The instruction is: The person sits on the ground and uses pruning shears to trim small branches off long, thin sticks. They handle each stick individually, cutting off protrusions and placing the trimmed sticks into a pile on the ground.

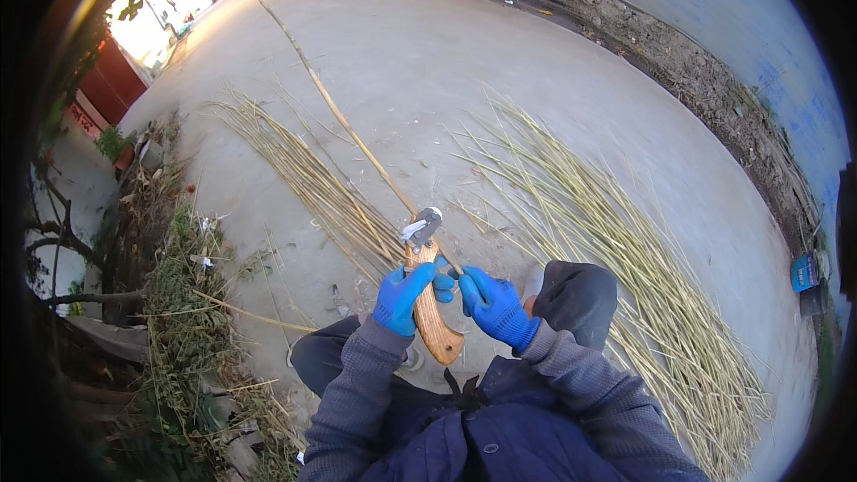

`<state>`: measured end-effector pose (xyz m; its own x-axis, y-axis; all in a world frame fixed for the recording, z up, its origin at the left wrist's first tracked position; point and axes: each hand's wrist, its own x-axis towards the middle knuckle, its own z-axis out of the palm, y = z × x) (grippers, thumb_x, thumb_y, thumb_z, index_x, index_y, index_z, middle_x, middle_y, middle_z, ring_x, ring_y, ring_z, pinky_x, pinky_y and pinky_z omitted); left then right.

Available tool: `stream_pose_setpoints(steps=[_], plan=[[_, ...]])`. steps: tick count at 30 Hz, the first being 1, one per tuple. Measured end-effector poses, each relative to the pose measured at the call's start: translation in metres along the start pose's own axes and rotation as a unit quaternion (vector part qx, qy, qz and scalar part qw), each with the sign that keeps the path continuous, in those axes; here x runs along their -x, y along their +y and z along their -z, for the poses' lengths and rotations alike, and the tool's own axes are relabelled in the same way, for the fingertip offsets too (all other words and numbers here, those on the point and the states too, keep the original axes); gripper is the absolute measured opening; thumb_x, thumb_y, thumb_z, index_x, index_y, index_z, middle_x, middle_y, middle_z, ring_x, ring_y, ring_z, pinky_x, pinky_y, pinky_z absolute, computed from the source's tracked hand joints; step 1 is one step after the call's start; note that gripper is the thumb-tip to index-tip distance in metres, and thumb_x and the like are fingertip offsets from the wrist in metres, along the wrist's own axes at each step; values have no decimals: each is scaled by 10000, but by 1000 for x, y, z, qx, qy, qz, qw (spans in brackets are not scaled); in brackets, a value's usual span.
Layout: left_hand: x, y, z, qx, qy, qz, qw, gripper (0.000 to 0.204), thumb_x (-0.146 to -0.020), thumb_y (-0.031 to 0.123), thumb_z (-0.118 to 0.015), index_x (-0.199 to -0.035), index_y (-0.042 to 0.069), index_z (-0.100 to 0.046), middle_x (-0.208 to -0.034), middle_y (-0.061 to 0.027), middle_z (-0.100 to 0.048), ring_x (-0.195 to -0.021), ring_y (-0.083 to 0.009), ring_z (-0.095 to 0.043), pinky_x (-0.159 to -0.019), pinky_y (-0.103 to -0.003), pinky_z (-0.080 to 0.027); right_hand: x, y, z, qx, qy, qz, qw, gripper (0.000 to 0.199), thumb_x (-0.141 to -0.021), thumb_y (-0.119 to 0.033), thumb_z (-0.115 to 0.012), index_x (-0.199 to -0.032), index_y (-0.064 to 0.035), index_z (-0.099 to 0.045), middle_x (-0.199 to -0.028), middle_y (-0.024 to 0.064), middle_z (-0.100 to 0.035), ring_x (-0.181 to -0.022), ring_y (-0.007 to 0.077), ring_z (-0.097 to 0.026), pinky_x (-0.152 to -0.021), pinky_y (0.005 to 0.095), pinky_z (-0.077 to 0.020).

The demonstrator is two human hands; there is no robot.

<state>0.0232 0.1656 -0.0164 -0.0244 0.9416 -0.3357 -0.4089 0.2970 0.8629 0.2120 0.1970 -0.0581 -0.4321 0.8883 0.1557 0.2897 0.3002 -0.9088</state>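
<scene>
The wooden-handled tool (435, 314) was found just below the centre of the frame, its curved brown grip pointing down and its grey metal head (421, 226) uppermost. The left hand (409, 296), in a blue glove, was closed around the grip, with the thumb laid across the front and the fingers wrapped behind, their tips showing at the right edge of the wood. A long stalk (344, 120) ran from the top left of the frame down to the metal head; whether a blade touched it could not be told. The right hand (498, 305), likewise gloved in blue, was pinching the stalk's lower end between thumb and forefinger just beside the left fingertips; its remaining fingers were curled together. Left of centre, a bundle of brownish stalks (308, 165) lay slantwise on the grey paved ground (402, 45). A larger spread of greenish-yellow stalks (643, 277) extended from the centre right to the lower right. Cut weeds (183, 312) were heaped at the lower left. A blue container (805, 272) stood at the right edge, and a pale blue wall (714, 18) occupied the upper right.
</scene>
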Motion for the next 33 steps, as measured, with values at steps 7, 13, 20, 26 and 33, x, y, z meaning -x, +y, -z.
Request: stream_pose_setpoints(steps=[7,13,20,26,33], plan=[[-1,-18,-8,61,98,31,993,400,-953,304,-640,-1152,-42,-606,-834,-93,-654,-741,-184,-639,-657,-306,-542,5,9,-3,185,63,147,970,153,-936,-173,-615,-1032,-60,-576,-594,149,-578,-502,339,-593,-467,440,-451],[-41,56,53,114,123,-51,985,320,-939,311,-665,-1073,23,-627,-758,-7,-569,-642,-128,-547,-581,-267,-497,86,-2,61,271,-44,132,952,104,-886,-135,-637,-942,-77,-572,-540,104,-522,-473,292,-562,-455,423,-423],[-77,72,74,105,114,-56,986,365,-937,315,-670,-1149,30,-585,-780,-4,-565,-653,-115,-545,-581,-239,-487,212,-11,158,322,-88,58,941,218,-869,-165,-663,-1057,-58,-636,-618,113,-591,-535,295,-599,-508,422,-459],[-35,20,0,50,56,-12,997,411,-949,328,-656,-1164,-18,-603,-757,-36,-585,-627,-135,-566,-567,-284,-519,113,-22,123,-21,-146,-137,980,282,-997,-275,-546,-1181,-72,-612,-794,145,-685,-638,300,-657,-627,384,-539],[-30,6,14,114,112,2,987,357,-931,320,-678,-1110,17,-617,-761,-42,-589,-637,-152,-565,-575,-279,-507,40,-3,40,148,-102,75,981,222,-958,-268,-601,-946,-47,-582,-654,198,-593,-563,358,-613,-504,446,-464]])
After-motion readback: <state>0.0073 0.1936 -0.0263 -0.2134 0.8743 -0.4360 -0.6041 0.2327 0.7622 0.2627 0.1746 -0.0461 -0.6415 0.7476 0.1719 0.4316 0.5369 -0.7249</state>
